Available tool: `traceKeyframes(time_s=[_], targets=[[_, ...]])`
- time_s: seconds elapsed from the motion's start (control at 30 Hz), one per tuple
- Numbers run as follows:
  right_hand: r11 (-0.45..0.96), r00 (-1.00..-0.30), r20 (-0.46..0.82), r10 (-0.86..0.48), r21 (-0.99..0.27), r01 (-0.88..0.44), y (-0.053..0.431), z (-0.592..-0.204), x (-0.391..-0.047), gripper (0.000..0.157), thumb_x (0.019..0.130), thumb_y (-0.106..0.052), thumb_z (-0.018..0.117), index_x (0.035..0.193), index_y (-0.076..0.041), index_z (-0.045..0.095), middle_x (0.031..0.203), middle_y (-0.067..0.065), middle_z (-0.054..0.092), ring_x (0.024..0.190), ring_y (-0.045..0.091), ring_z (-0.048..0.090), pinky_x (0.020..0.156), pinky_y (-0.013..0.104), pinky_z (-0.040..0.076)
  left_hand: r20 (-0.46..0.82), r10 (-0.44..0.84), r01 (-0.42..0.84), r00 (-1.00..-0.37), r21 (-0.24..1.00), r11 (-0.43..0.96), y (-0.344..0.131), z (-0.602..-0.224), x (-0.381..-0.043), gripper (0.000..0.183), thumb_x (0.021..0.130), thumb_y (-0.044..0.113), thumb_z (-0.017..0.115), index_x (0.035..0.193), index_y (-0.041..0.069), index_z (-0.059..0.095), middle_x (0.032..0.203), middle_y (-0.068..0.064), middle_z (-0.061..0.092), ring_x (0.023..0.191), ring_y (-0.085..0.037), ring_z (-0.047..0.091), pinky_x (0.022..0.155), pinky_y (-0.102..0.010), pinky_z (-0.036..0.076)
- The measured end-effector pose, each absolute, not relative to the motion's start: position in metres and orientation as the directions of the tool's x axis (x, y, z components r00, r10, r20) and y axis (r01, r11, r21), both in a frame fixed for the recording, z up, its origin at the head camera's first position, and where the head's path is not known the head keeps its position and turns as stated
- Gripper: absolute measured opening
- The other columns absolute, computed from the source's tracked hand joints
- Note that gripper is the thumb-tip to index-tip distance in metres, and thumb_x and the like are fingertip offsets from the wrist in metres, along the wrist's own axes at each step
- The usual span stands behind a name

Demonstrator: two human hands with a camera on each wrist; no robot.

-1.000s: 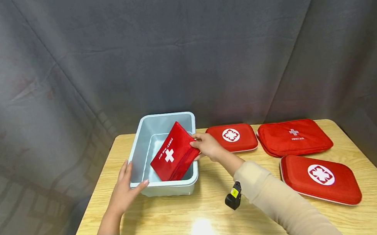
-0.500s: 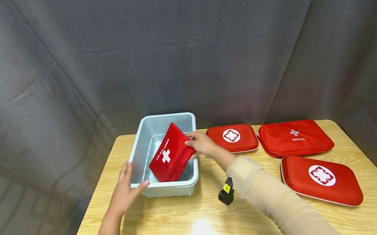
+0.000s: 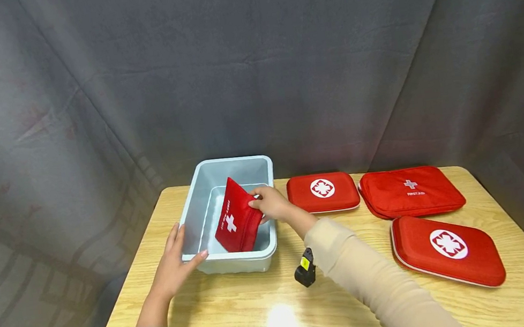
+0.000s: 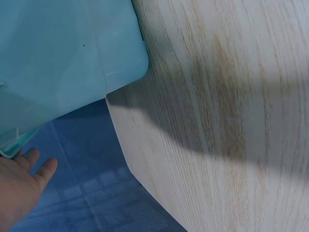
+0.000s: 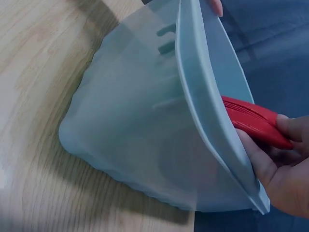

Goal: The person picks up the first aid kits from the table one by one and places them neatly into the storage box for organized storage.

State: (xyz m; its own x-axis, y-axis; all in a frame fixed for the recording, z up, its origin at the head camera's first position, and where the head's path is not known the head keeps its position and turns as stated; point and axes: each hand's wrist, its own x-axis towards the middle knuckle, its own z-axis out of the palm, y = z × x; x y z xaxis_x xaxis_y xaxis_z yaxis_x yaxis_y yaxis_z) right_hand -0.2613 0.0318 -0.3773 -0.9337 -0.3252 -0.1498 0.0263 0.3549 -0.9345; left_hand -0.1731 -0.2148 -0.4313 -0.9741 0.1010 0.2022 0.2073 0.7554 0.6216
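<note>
A pale blue-grey plastic bin point(image 3: 235, 266) stands at the table's back left. Tilted inside it is a red first aid pouch point(image 3: 232, 229) with a white cross and lettering. My right hand point(image 3: 272, 204) reaches over the bin's right rim and pinches the pouch's upper right part between thumb and fingers. In the right wrist view the zipped edge of the pouch point(image 5: 253, 123) shows just past the rim. My left hand point(image 3: 172, 264) rests at the bin's near left corner, fingers straight and spread along it, thumb over the near rim; the left wrist view shows only part of this hand point(image 4: 21, 191).
Right of the bin lie a small red hard case point(image 3: 338, 195), a red fabric first aid bag point(image 3: 428, 198) and a larger red hard case point(image 3: 476, 255). They rest on a light wooden table point(image 3: 231, 318). A grey curtain point(image 3: 252, 78) hangs close behind.
My right hand has moved left and further into the bin with the pouch. The pouch has turned more upright and sits lower. My left hand and the bin have stayed in place.
</note>
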Motion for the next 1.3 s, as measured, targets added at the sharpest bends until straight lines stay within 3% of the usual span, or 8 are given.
traceKeyframes(time_s=[0.27, 0.53, 0.73, 1.1, 1.3], targets=[[0.374, -0.929, -0.140, -0.342, -0.927, 0.002, 0.023, -0.377, -0.259, 0.024, 0.085, -0.002, 0.050, 0.109, 0.002, 0.053, 0.085, 0.015, 0.058, 0.060, 0.021, 0.058, 0.057, 0.043, 0.049, 0.215, 0.101, 0.215, -0.971, 0.620, 0.755, -0.217, -0.434, -0.174, 0.086, 0.075, 0.042, 0.061, 0.136, 0.000, 0.018, 0.141, -0.014, 0.010, 0.120, -0.040, 0.024, 0.090, -0.056, 0.025], [0.383, -0.939, -0.143, -0.313, -0.923, 0.013, 0.019, -0.378, -0.259, 0.026, 0.085, -0.004, 0.051, 0.110, 0.001, 0.052, 0.084, 0.015, 0.058, 0.059, 0.020, 0.058, 0.052, 0.037, 0.050, 0.252, 0.095, 0.236, -0.963, 0.616, 0.751, -0.216, -0.433, -0.173, 0.086, 0.074, 0.042, 0.062, 0.135, -0.002, 0.021, 0.140, -0.016, 0.013, 0.117, -0.042, 0.028, 0.087, -0.058, 0.027], [0.349, -0.944, -0.163, -0.285, -0.935, 0.056, 0.020, -0.379, -0.257, 0.026, 0.084, -0.006, 0.054, 0.108, 0.004, 0.050, 0.083, 0.015, 0.056, 0.061, 0.020, 0.058, 0.058, 0.041, 0.049, 0.212, 0.094, 0.209, -0.973, 0.627, 0.750, -0.215, -0.432, -0.173, 0.087, 0.075, 0.043, 0.061, 0.136, -0.001, 0.018, 0.141, -0.015, 0.010, 0.119, -0.041, 0.026, 0.089, -0.057, 0.026], [0.289, -0.918, -0.191, -0.349, -0.953, 0.089, 0.025, -0.381, -0.253, 0.042, 0.073, 0.015, 0.054, 0.113, 0.006, 0.044, 0.089, 0.018, 0.051, 0.074, 0.026, 0.058, 0.058, 0.036, 0.050, 0.200, 0.088, 0.196, -0.976, 0.624, 0.756, -0.214, -0.433, -0.174, 0.086, 0.075, 0.043, 0.061, 0.136, 0.001, 0.019, 0.141, -0.015, 0.011, 0.119, -0.040, 0.026, 0.088, -0.057, 0.027], [0.265, -0.930, -0.151, -0.335, -0.962, 0.060, 0.024, -0.382, -0.251, 0.042, 0.075, 0.015, 0.051, 0.115, 0.005, 0.044, 0.092, 0.018, 0.048, 0.076, 0.026, 0.056, 0.063, 0.040, 0.049, 0.198, 0.085, 0.192, -0.977, 0.622, 0.759, -0.214, -0.432, -0.174, 0.086, 0.075, 0.043, 0.061, 0.136, 0.000, 0.019, 0.141, -0.016, 0.011, 0.119, -0.041, 0.026, 0.088, -0.058, 0.026]])
